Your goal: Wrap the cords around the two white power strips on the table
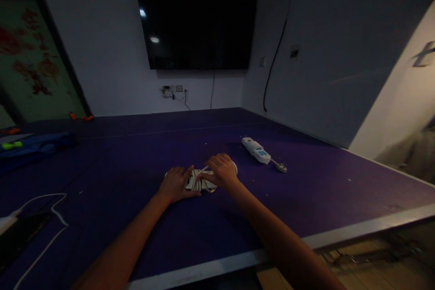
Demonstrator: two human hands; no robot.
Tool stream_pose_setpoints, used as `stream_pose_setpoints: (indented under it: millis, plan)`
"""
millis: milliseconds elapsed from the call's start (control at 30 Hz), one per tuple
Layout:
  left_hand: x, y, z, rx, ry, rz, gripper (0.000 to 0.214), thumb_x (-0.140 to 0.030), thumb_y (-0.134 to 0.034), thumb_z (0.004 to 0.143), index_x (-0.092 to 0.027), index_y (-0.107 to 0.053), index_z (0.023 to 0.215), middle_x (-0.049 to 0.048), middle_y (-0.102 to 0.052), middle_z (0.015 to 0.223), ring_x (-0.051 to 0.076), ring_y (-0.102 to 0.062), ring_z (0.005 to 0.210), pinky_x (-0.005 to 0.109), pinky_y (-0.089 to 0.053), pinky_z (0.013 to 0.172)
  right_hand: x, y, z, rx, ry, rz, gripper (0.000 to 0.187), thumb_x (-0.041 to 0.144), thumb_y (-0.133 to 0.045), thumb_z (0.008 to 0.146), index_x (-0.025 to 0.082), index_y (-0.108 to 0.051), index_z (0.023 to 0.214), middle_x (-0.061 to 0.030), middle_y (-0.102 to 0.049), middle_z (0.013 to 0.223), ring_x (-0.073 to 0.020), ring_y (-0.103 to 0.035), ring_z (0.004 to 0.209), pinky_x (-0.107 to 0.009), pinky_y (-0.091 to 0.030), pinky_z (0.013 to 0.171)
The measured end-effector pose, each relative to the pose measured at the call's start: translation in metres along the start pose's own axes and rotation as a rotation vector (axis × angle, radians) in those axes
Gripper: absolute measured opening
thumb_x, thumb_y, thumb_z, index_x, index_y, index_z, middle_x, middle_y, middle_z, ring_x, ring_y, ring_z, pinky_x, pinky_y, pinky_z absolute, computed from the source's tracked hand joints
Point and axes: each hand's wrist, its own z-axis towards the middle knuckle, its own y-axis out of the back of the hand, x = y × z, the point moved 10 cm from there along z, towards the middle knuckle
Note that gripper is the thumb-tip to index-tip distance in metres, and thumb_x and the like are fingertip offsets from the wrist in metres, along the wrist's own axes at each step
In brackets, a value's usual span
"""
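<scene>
A white power strip with its cord wound around it lies on the dark blue table. My left hand presses flat on its left end, fingers spread. My right hand covers its right end with the fingers curled, pinching a strand of the white cord. The strip's right end is hidden under that hand.
A second white power strip with its plug lies to the right. A white cable and a dark device sit at the near left, a blue bundle at the far left. A black screen hangs on the wall.
</scene>
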Motion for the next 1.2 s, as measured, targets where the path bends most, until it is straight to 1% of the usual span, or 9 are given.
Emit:
stream_pose_setpoints:
  millis: [100,200,300,433,500,600,867,1033,1200]
  plan:
    - [-0.008,0.006,-0.001,-0.028,-0.088,-0.030,0.090,-0.078,-0.049,0.062,-0.016,-0.050,0.127,0.0147,-0.064,0.097,0.028,-0.059,0.088,0.041,-0.043,0.078,-0.012,0.001,0.000,0.002,-0.049,0.057,0.053,0.066,-0.055,0.074,0.015,-0.066,0.081,-0.0103,-0.065,0.083,-0.0209,-0.056,0.081,-0.032,-0.033,0.076]
    - [-0.025,0.016,-0.003,-0.074,-0.219,-0.049,0.092,-0.079,-0.048,0.062,-0.015,-0.048,0.128,0.0143,-0.064,0.094,0.027,-0.058,0.087,0.041,-0.042,0.080,-0.017,0.000,0.001,0.027,-0.037,0.187,0.057,0.070,-0.062,0.064,0.015,-0.067,0.079,-0.0085,-0.066,0.080,-0.0200,-0.058,0.079,-0.030,-0.036,0.073]
    - [-0.043,0.025,-0.009,-0.128,-0.335,-0.093,0.104,-0.080,-0.048,0.060,-0.011,-0.035,0.137,0.0147,-0.063,0.093,0.027,-0.057,0.086,0.041,-0.042,0.080,-0.018,-0.004,0.002,0.081,-0.020,0.337,0.058,0.070,-0.069,0.053,0.017,-0.068,0.075,-0.0060,-0.066,0.074,-0.0174,-0.059,0.071,-0.026,-0.037,0.065]
    - [-0.055,0.034,-0.015,-0.201,-0.402,-0.122,0.116,-0.081,-0.046,0.060,-0.008,-0.014,0.144,0.0134,-0.062,0.094,0.027,-0.057,0.087,0.040,-0.042,0.080,-0.025,-0.011,0.001,0.148,-0.115,0.479,0.055,0.066,-0.075,0.045,0.017,-0.068,0.069,-0.0016,-0.063,0.061,-0.0126,-0.056,0.057,-0.021,-0.032,0.053]
    - [-0.058,0.036,-0.017,-0.209,-0.426,-0.116,0.115,-0.080,-0.046,0.061,-0.009,-0.011,0.144,0.0126,-0.062,0.094,0.026,-0.056,0.087,0.040,-0.041,0.080,-0.025,-0.015,0.000,0.177,-0.151,0.554,0.054,0.063,-0.077,0.044,0.016,-0.069,0.070,0.0001,-0.062,0.058,-0.0109,-0.054,0.053,-0.020,-0.031,0.051]
    - [-0.060,0.037,-0.019,-0.203,-0.458,-0.104,0.109,-0.079,-0.045,0.064,-0.010,-0.014,0.144,0.0118,-0.061,0.093,0.026,-0.057,0.085,0.040,-0.042,0.079,-0.024,-0.021,-0.001,0.220,-0.175,0.643,0.052,0.060,-0.078,0.045,0.015,-0.070,0.070,0.0009,-0.061,0.057,-0.0103,-0.054,0.053,-0.019,-0.032,0.050]
    - [-0.064,0.045,-0.023,-0.283,-0.500,-0.124,0.106,-0.077,-0.047,0.064,-0.011,-0.020,0.141,0.0115,-0.060,0.093,0.026,-0.057,0.083,0.040,-0.043,0.075,-0.013,-0.032,-0.002,0.317,-0.131,0.882,0.050,0.058,-0.075,0.053,0.012,-0.068,0.071,-0.0016,-0.062,0.062,-0.0129,-0.055,0.059,-0.021,-0.038,0.055]
    - [-0.066,0.043,-0.020,-0.229,-0.486,-0.169,0.102,-0.075,-0.048,0.065,-0.013,-0.021,0.141,0.0098,-0.059,0.091,0.025,-0.056,0.084,0.040,-0.043,0.077,-0.013,-0.034,-0.001,0.317,-0.145,0.989,0.048,0.057,-0.076,0.051,0.012,-0.065,0.064,0.0005,-0.057,0.056,-0.0115,-0.051,0.055,-0.021,-0.037,0.052]
    - [-0.070,0.039,-0.019,-0.194,-0.514,-0.191,0.104,-0.073,-0.048,0.067,-0.011,-0.013,0.142,0.0094,-0.059,0.088,0.025,-0.056,0.083,0.040,-0.043,0.076,-0.013,-0.034,0.000,0.308,-0.152,1.050,0.043,0.050,-0.079,0.048,0.013,-0.063,0.061,0.0009,-0.057,0.056,-0.0111,-0.050,0.055,-0.021,-0.037,0.051]
